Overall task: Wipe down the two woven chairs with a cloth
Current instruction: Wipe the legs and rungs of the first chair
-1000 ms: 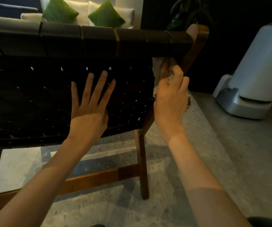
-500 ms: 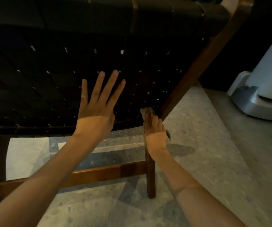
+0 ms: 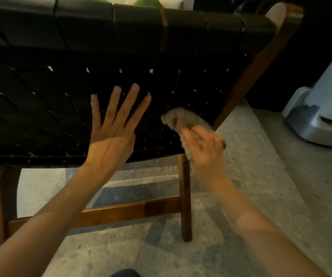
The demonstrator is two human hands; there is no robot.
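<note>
— The hands?
— The left hand (image 3: 111, 134) lies flat, fingers spread wide, pressed on the back of the woven chair (image 3: 61, 96). The right hand (image 3: 205, 150) grips a bunched grey cloth (image 3: 183, 118), which touches the weave just beside the left hand, near the wooden side rail (image 3: 241, 90).
— Around them?
— A chair leg (image 3: 186, 206) and crossbar (image 3: 131, 211) below, speckled floor (image 3: 261, 196), and a pale grey appliance (image 3: 324, 108) well to the right.

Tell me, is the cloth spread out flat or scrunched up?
Scrunched up: the cloth bulges in a wad from the right hand gripping it.
</note>
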